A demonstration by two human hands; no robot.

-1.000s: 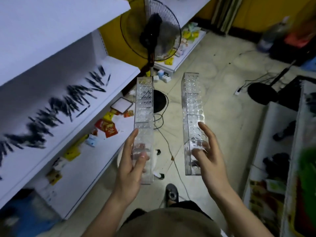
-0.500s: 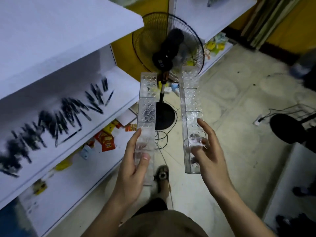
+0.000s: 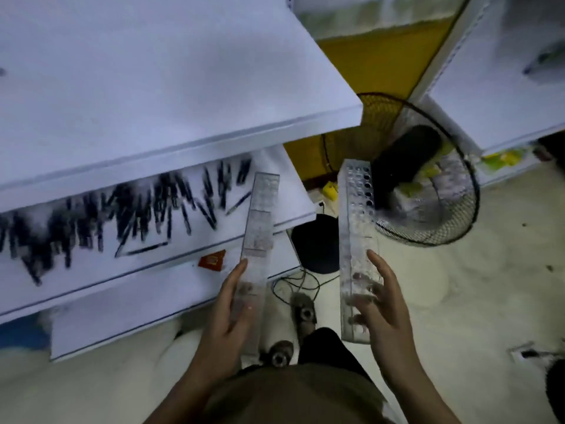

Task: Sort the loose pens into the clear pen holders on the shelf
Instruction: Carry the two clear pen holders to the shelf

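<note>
**Shop aisle: both holders brought up to the pen shelf**

White shop shelving fills the left of the view, over a pale floor [image 3: 458,286] with a standing fan [image 3: 428,185] ahead.

Change noted: against the frames from a second and half a second ago, the view has swung left and down onto the shelves. The pen shelf [image 3: 290,191] now sits just beside the hands rather than off to the side. We read this as an approach with the holders, so sorting has not begun. The loose pens [image 3: 122,215] lie scattered and blurred along that shelf, and no pen shows in either holder.

Hands: well apart, one holder each. The left hand [image 3: 226,313] grips the near end of the left holder [image 3: 260,221]. The right hand [image 3: 385,307] grips the near end of the right holder [image 3: 356,228], its fingers showing through the clear plastic.

Orientation: both long axes run away from us, roughly parallel, with the far ends forward. The right holder's holed face is turned up toward us. The left holder's far end overlaps the pen shelf in view; we cannot tell whether it touches.
</note>
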